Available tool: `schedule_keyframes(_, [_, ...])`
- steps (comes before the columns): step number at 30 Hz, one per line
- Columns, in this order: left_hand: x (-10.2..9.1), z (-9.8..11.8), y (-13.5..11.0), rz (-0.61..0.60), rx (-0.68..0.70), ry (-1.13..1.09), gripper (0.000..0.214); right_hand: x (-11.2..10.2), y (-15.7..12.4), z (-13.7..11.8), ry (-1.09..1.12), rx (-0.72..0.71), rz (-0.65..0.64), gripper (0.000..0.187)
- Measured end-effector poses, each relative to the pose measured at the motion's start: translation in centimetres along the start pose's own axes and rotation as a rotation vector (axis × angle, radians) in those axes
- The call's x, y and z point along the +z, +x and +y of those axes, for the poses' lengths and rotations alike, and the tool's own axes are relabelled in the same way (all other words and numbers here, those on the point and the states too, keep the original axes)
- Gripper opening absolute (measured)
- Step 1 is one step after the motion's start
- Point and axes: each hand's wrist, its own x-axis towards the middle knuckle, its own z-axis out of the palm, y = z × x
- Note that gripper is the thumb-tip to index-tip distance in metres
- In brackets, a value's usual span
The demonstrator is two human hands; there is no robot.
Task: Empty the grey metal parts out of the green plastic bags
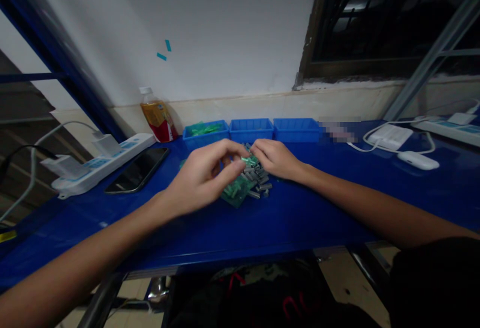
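Observation:
Both hands meet over a small heap of green plastic parts [235, 191] and grey metal sleeves [259, 184] on the blue table [300, 208]. My left hand [202, 175] has its fingers curled and pinched toward the right hand. With closed fingertips my right hand [275, 158] pinches a small green piece [248, 160] held between the two hands. Whether the left fingers also touch that piece is hard to tell.
Three blue bins [251, 129] line the wall; the left one [205, 132] holds green parts. A drink bottle [158, 118], a black phone [138, 169] and a white power strip [99, 160] lie left. White chargers and cables [397, 140] lie right.

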Motion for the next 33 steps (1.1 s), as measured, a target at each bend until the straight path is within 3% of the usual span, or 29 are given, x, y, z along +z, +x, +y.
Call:
schedule_keyframes(5, [5.1,-3.6,3.6,-0.074,0.049,-0.001,0.027,1.0,0.1,0.7,0.036,0.098,0.011,0.029])
schedule_keyframes(9, [7.3,-4.0,3.1,-0.069,0.032,0.063,0.023,1.3,0.0,0.6,-0.021,0.105,-0.016,0.030])
schedule_keyframes(13, [7.1,-3.7,1.7,-0.080,-0.016,0.129,0.021,1.7,-0.1,0.4,-0.171,0.058,-0.080,0.030])
schedule_keyframes(19, [7.0,-3.9,2.0,-0.066,0.001,0.179,0.025,2.1,0.0,0.6,-0.251,0.071,-0.136,0.029])
schedule_keyframes(25, [7.0,-4.1,2.1,-0.030,0.006,0.175,0.026,2.1,-0.1,0.7,-0.193,0.071,-0.134,0.025])
schedule_keyframes(30, [7.0,-4.2,2.2,-0.013,-0.061,0.119,0.026,1.8,-0.3,0.4,-0.037,0.071,-0.040,0.017])
schedule_keyframes(33, [7.0,-4.2,2.2,-0.025,-0.084,0.153,0.030,1.5,-0.4,0.0,-0.080,0.017,-0.040,0.012])
